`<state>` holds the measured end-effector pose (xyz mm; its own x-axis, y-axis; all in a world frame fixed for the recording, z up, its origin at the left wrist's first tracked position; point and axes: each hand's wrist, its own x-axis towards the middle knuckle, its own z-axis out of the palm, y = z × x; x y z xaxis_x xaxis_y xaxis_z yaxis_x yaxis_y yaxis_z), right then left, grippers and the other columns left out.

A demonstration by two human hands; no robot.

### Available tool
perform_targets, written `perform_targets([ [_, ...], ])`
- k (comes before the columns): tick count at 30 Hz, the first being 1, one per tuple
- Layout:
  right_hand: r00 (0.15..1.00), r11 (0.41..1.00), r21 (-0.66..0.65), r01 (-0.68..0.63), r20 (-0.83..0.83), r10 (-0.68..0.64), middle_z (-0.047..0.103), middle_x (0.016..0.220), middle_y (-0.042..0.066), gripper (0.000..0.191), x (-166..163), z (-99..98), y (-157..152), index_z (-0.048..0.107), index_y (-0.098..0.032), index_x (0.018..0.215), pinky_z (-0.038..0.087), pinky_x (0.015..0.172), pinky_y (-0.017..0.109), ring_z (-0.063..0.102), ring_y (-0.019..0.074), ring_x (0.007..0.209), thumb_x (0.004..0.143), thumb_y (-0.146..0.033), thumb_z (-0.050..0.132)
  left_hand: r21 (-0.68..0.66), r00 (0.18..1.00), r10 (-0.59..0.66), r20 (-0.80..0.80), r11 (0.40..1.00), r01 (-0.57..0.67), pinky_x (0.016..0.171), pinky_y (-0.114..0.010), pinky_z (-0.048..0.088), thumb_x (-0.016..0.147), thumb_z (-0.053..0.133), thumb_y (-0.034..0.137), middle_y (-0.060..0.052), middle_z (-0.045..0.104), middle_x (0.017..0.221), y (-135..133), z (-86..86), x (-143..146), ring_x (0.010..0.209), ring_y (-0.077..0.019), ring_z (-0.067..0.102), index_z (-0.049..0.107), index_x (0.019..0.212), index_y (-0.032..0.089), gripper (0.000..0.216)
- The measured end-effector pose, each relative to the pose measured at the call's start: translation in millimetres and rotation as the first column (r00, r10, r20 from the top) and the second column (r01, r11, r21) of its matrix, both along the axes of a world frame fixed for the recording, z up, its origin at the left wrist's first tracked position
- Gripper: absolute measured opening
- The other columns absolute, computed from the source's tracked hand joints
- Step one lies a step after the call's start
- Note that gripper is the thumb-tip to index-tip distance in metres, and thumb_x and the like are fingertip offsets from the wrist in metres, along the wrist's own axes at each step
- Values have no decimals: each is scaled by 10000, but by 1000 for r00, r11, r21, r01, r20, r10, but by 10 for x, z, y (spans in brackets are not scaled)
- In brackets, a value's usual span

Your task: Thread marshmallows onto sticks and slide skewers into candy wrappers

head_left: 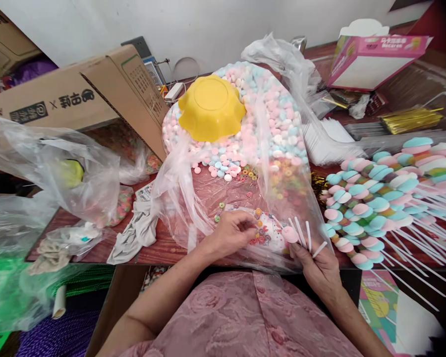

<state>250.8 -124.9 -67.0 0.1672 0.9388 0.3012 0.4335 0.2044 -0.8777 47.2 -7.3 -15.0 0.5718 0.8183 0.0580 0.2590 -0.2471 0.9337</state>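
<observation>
My right hand is closed around several thin white sticks, fanned out above my fingers. A pink marshmallow-like candy sits at the tip of one. My left hand has its fingers curled to a pinch just left of some small ring candies; anything between the fingertips is too small to make out. Behind it, a clear plastic bag is spread open with a heap of pink, blue and white candies. An upturned yellow scalloped bowl rests on the heap.
Finished-looking candy skewers are piled at the right. Behind them lie gold twist ties and a pink box. A cardboard box stands at the left, near a grey cloth by the table's front edge.
</observation>
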Motion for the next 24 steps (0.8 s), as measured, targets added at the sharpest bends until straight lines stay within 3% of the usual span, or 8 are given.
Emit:
perform_targets([
  [2, 999, 1000, 4, 3, 52, -3, 548, 616, -22, 221, -23, 63, -2, 567, -213, 711, 394, 534, 247, 498, 121, 539, 929, -242, 541, -316, 949, 211, 233, 940, -131, 628, -255, 512, 672, 779, 239, -21, 688, 722, -6, 9, -48, 641, -122, 619, 666, 774, 136, 184],
  [4, 994, 1000, 5, 2, 111, -2, 558, 596, -18, 231, -59, 149, 3, 570, -219, 703, 400, 512, 251, 502, 127, 511, 926, -264, 533, -492, 868, 352, 349, 857, -150, 611, -241, 525, 584, 852, 245, -6, 695, 712, -10, 33, -100, 630, -114, 630, 667, 770, 137, 283],
  [6, 985, 1000, 8, -18, 171, 16, 589, 615, -5, 200, -104, 239, 18, 597, -222, 745, 411, 507, 256, 531, 142, 519, 924, -266, 518, -542, 813, 418, 406, 826, -153, 593, -229, 532, 548, 877, 227, 2, 699, 700, -22, 63, -143, 623, -107, 633, 673, 761, 140, 307],
  [10, 950, 993, 23, -116, 293, 104, 664, 734, 25, 189, -197, 368, 61, 641, -208, 974, 444, 538, 258, 600, 162, 595, 916, -191, 462, -496, 751, 448, 485, 848, -185, 613, -223, 551, 581, 866, 192, 4, 713, 724, -65, 109, -188, 664, -112, 659, 686, 781, 155, 271],
  [14, 916, 990, -1, -142, 378, 132, 621, 665, -1, 222, -255, 412, 89, 621, -204, 1002, 432, 527, 255, 580, 156, 563, 904, -140, 433, -297, 765, 404, 501, 911, -286, 641, -227, 555, 660, 829, 186, 1, 711, 761, -98, 139, -224, 704, -119, 669, 686, 802, 170, 202],
  [17, 907, 991, -36, -127, 401, 131, 586, 631, -11, 197, -278, 423, 99, 607, -203, 918, 415, 518, 257, 544, 149, 534, 899, -137, 422, 93, 879, 303, 368, 929, -359, 701, -253, 552, 764, 756, 193, -24, 719, 805, -100, 133, -269, 752, -133, 671, 698, 842, 176, 99],
  [20, 911, 991, -61, -121, 390, 135, 579, 621, -12, 194, -301, 418, 109, 591, -202, 868, 402, 501, 253, 507, 140, 509, 906, -143, 410, 470, 952, 232, 199, 830, -300, 750, -300, 553, 853, 649, 187, -58, 731, 824, -82, 96, -307, 786, -160, 680, 697, 890, 176, 62],
  [24, 898, 993, -7, -121, 425, 112, 666, 707, 22, 219, -343, 367, 131, 623, -182, 985, 429, 523, 263, 559, 155, 547, 917, -164, 416, 662, 969, 217, 118, 710, -240, 766, -327, 557, 887, 568, 151, -75, 742, 870, -72, 51, -323, 811, -176, 686, 690, 951, 186, 142],
])
